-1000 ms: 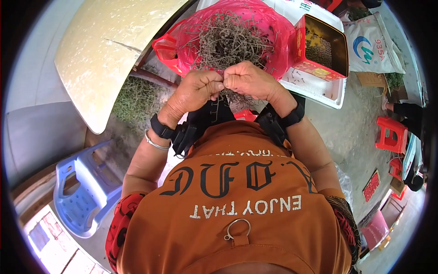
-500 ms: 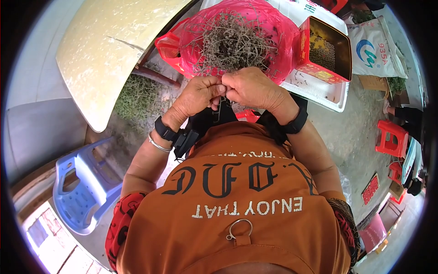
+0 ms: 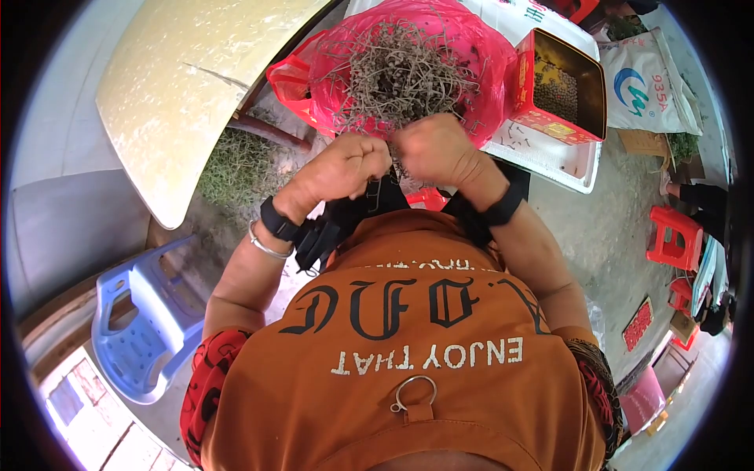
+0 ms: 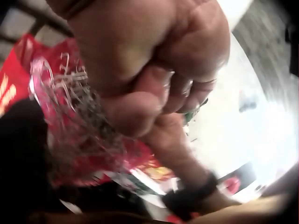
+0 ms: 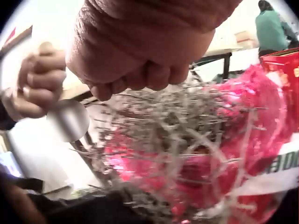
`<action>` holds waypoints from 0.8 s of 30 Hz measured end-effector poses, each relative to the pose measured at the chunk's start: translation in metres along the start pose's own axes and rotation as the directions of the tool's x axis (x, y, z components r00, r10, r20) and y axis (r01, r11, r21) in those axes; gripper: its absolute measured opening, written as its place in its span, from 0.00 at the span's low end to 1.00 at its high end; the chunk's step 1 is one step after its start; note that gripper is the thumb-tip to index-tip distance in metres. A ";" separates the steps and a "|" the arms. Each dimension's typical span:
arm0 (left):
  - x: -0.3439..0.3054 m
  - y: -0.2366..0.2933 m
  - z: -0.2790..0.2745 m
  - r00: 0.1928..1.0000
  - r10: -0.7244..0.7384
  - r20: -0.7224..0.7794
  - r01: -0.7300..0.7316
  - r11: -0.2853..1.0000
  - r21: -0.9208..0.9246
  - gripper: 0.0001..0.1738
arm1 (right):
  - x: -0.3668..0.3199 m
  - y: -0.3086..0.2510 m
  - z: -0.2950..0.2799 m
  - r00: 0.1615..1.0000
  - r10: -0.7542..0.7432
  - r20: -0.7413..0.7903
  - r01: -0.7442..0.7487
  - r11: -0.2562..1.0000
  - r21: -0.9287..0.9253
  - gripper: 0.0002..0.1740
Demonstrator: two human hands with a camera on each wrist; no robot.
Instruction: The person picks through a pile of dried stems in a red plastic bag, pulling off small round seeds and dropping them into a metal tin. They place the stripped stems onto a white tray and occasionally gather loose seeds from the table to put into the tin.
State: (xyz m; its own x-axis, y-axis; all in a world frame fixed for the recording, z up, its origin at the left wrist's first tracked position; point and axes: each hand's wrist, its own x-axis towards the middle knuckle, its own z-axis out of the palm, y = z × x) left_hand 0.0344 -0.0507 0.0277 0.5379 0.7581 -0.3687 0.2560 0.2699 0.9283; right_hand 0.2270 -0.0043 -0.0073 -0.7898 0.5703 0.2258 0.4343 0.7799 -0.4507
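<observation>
Tangled dry stems [image 3: 408,74] fill a pink plastic bag [image 3: 491,59] beyond the hands. My left hand [image 3: 345,169] is at the bag's near side, its fingers curled in the left wrist view; no item shows in it. My right hand [image 3: 440,149] is beside it, a small gap between them. A few thin dry stems [image 3: 397,166] hang by the right hand's curled fingers, which seem to pinch them; its fingertips are hidden. In the right wrist view, the right fist [image 5: 145,51] is above the stems and the left fist [image 5: 42,84] is apart to the left.
A red tin [image 3: 558,86] of small round pieces stands on a white foam tray [image 3: 561,165] at the right. Beyond it is a white sack [image 3: 648,86]. A pale tabletop [image 3: 181,86] and a blue chair [image 3: 145,330] are at the left; red stools are far right.
The hands, touching at the fingertips before, are now slightly apart. The left hand's fingers and thumb have curled in more. The bag and tin have shifted slightly right in the view since the earliest frame.
</observation>
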 end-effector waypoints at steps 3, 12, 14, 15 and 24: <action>0.002 0.000 -0.006 0.996 -0.075 -0.037 0.066 0.974 -0.217 0.12 | -0.010 0.032 -0.008 0.991 0.120 0.057 -0.106 0.974 -0.202 0.05; 0.016 -0.011 0.002 0.974 0.112 -0.197 -0.125 0.991 -0.054 0.13 | -0.007 0.006 -0.023 0.939 0.328 0.106 -0.344 0.899 0.270 0.13; 0.019 -0.015 0.009 0.974 0.113 -0.194 -0.121 0.992 -0.032 0.14 | -0.003 -0.006 -0.028 0.935 0.308 0.174 -0.354 0.803 0.480 0.16; 0.021 -0.016 0.013 0.975 0.079 -0.207 -0.101 0.990 -0.099 0.14 | -0.002 -0.006 -0.026 0.936 0.306 0.174 -0.353 0.803 0.480 0.16; 0.019 -0.016 0.012 0.967 0.006 -0.254 -0.075 0.962 -0.262 0.17 | 0.002 -0.003 -0.007 0.996 0.084 0.042 -0.093 0.847 0.524 0.13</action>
State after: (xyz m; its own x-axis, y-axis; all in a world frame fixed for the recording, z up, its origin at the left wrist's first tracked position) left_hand 0.0498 -0.0475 0.0057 0.3180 0.8856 -0.3386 -0.0039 0.3584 0.9336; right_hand 0.2273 -0.0042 0.0005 -0.7679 0.6226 0.1510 0.2147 0.4721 -0.8550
